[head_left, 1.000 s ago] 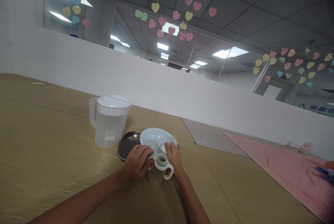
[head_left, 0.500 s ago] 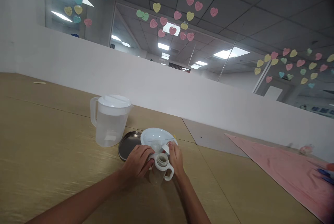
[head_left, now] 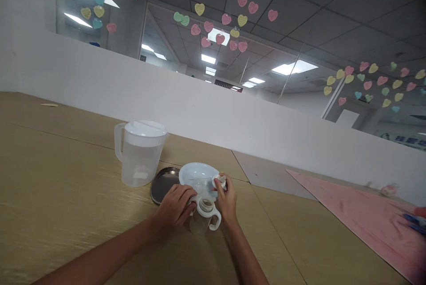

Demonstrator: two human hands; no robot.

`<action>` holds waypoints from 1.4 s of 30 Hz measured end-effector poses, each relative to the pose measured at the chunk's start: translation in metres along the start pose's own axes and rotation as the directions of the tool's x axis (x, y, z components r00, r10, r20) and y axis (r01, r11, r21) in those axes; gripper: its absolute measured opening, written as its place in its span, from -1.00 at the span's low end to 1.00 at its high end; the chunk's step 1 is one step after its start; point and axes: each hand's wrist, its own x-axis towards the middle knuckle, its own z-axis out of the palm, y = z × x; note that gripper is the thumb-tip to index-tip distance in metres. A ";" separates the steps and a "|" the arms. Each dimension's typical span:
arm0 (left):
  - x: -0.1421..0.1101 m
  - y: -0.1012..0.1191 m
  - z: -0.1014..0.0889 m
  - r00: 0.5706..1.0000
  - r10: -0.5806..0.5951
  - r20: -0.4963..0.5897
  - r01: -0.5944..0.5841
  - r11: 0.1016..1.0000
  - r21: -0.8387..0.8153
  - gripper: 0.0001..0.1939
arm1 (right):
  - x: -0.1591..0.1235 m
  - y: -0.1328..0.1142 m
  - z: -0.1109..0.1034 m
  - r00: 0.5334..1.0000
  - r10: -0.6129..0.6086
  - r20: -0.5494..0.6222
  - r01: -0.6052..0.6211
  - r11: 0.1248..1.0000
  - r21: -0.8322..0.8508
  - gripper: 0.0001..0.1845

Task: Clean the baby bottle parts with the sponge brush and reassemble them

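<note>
While curled against a clear two-handled baby bottle (head_left: 203,219) just in front of a white plate (head_left: 196,169), left hand (head_left: 175,205) apart from right hand (head_left: 226,201), the right pinching a small white bottle collar (head_left: 219,182) above the plate's right rim. On the plate, a clear teat (head_left: 199,185). Just left of the plate, a dark metal tray (head_left: 162,184); beyond that, a lidded plastic pitcher (head_left: 141,156). Well right of the plate, a pink sheet (head_left: 362,218).

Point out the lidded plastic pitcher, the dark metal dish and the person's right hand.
Lidded plastic pitcher (head_left: 141,163): head view, on its clear body.
Dark metal dish (head_left: 162,183): head view, on its bare surface.
Right hand (head_left: 226,201): head view, on its back.
</note>
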 end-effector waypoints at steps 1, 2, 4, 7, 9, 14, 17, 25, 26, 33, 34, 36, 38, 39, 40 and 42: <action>0.000 0.000 0.001 1.000 0.000 -0.003 0.000 1.000 0.000 -0.79 | 0.001 0.000 0.000 1.000 0.005 -0.009 -0.005 1.000 -0.001 -0.53; 0.000 -0.001 0.001 1.000 0.001 -0.004 -0.001 1.000 -0.002 -0.79 | 0.001 -0.001 -0.001 1.000 0.000 -0.022 -0.001 1.000 -0.024 -0.54; -0.001 -0.002 0.002 1.000 0.003 -0.003 -0.003 1.000 -0.006 -0.78 | 0.002 -0.002 -0.003 0.998 -0.037 -0.051 0.033 0.995 -0.091 -0.59; -0.001 -0.001 0.001 1.000 0.002 0.001 -0.002 1.000 -0.007 -0.79 | 0.003 -0.001 -0.006 0.993 -0.109 -0.053 0.101 0.985 -0.142 -0.61; -0.001 0.000 0.000 1.000 -0.007 0.007 0.007 1.000 -0.010 -0.79 | 0.004 0.001 -0.007 0.993 -0.113 -0.039 0.107 0.986 -0.127 -0.61; 0.000 0.002 -0.002 1.000 -0.013 0.014 0.013 1.000 -0.015 -0.80 | 0.004 0.002 -0.009 0.996 -0.059 -0.068 0.053 0.995 -0.088 -0.60; 0.000 0.001 -0.002 1.000 -0.001 -0.001 0.001 1.000 0.003 -0.78 | 0.003 -0.002 -0.008 0.997 -0.046 -0.069 0.040 0.995 -0.094 -0.55; 0.002 0.002 -0.003 1.000 0.012 -0.026 -0.011 1.000 0.015 -0.80 | 0.005 -0.008 -0.013 0.982 -0.111 -0.152 0.084 0.981 -0.175 -0.51; 0.002 0.002 -0.003 0.999 0.016 -0.029 -0.016 1.000 0.019 -0.80 | 0.005 -0.007 -0.014 0.981 -0.111 -0.162 0.079 0.977 -0.196 -0.51; 0.005 -0.020 -0.008 0.991 -0.038 -0.125 0.054 0.991 0.122 -0.79 | 0.009 0.004 -0.017 0.962 -0.252 -0.105 0.210 0.929 -0.303 -0.66; 0.005 -0.027 -0.011 0.982 -0.080 -0.169 0.107 0.982 0.153 -0.78 | 0.010 0.005 -0.017 0.957 -0.274 -0.094 0.232 0.919 -0.318 -0.68; 0.004 -0.044 -0.019 0.938 -0.174 -0.301 0.245 0.945 0.217 -0.77 | 0.011 0.008 -0.017 0.944 -0.326 -0.044 0.293 0.893 -0.341 -0.74; 0.000 -0.063 -0.028 0.847 -0.249 -0.470 0.400 0.881 0.252 -0.74 | 0.011 0.013 -0.017 0.926 -0.378 0.021 0.361 0.866 -0.346 -0.76; -0.003 -0.072 -0.032 0.795 -0.284 -0.536 0.469 0.848 0.246 -0.69 | 0.012 0.015 -0.016 0.917 -0.396 0.052 0.389 0.853 -0.348 -0.73; -0.006 -0.081 -0.036 0.744 -0.311 -0.592 0.521 0.824 0.222 -0.63 | 0.011 0.017 -0.015 0.909 -0.410 0.082 0.411 0.840 -0.355 -0.70; -0.013 -0.095 -0.043 0.697 -0.350 -0.625 0.575 0.794 0.196 -0.50 | 0.011 0.022 -0.013 0.896 -0.420 0.142 0.441 0.808 -0.392 -0.65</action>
